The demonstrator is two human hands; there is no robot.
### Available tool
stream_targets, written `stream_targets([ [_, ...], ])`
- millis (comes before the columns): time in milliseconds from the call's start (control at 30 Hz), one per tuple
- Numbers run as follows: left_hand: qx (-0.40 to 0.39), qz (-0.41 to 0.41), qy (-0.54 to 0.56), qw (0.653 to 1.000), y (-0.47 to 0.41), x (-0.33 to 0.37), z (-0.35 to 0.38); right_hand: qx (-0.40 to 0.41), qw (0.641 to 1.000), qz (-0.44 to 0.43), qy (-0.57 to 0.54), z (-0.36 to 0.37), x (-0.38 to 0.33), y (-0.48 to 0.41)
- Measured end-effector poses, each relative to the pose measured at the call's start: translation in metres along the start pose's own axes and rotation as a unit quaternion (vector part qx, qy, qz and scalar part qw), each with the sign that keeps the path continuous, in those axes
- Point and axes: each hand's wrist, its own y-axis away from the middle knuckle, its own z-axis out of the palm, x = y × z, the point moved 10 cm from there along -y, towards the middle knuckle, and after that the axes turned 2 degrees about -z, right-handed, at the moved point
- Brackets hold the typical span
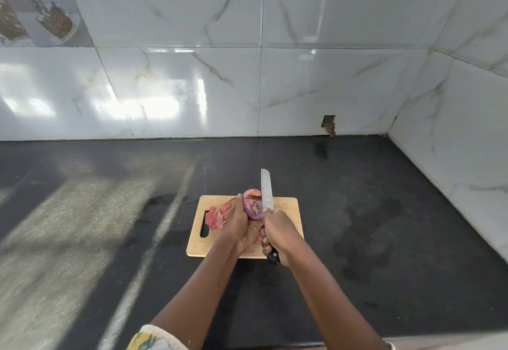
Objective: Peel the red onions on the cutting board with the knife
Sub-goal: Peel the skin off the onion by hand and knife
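A wooden cutting board [286, 207] lies on the dark counter. Over it my left hand [239, 223] grips a red onion [253, 207] whose cut, purple end faces right. My right hand [277, 231] holds the black handle of a knife [267, 190]. The blade points away from me, and its lower part lies against the onion's right side near my thumb. Loose red onion skins [215, 217] lie on the board's left part, beside the handle slot. Whether another onion sits behind my hands is hidden.
The dark counter [384, 212] spreads all around the board, with sunlit streaks on its left side. White marble-look tiled walls [192, 88] close the back and the right, meeting in a corner at the far right.
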Motion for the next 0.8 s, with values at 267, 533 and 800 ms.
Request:
stream_targets([
  [267, -0.015, 0.01, -0.033, 0.999, 0.0, -0.006, 0.002, -0.028, 0.997, 0.013, -0.069, 0.0, -0.002, -0.004],
  [533, -0.018, -0.011, -0.076, 0.997, -0.001, -0.015, 0.001, -0.05, 0.992, 0.028, -0.115, 0.003, -0.007, -0.004],
  [800, -0.042, 0.003, -0.1, 0.994, -0.008, -0.011, 0.003, -0.042, 0.994, 0.014, -0.098, 0.002, -0.003, -0.002],
])
